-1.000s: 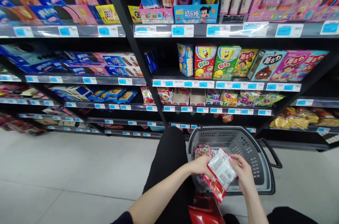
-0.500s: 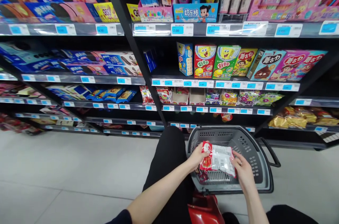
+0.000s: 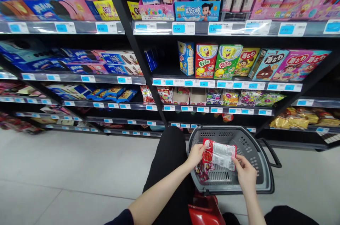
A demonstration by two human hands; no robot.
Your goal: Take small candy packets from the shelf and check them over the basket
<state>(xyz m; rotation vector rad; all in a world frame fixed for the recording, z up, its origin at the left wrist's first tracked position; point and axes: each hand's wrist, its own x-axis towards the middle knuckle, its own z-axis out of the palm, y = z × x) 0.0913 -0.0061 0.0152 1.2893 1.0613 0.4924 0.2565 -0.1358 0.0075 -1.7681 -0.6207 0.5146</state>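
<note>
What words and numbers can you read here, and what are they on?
"奶乐棒": blue display box on the top shelf
"好多鱼": red box and green box
"蘑古力": yellow box, light-blue box and pink box
"2.00": price tag under the blue display box
Too small or blurred: the print on the red-and-silver packet over the basket, and most other price tags.

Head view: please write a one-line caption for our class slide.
Both hands hold a red-and-silver packet over a grey basket before snack shelves.
</note>
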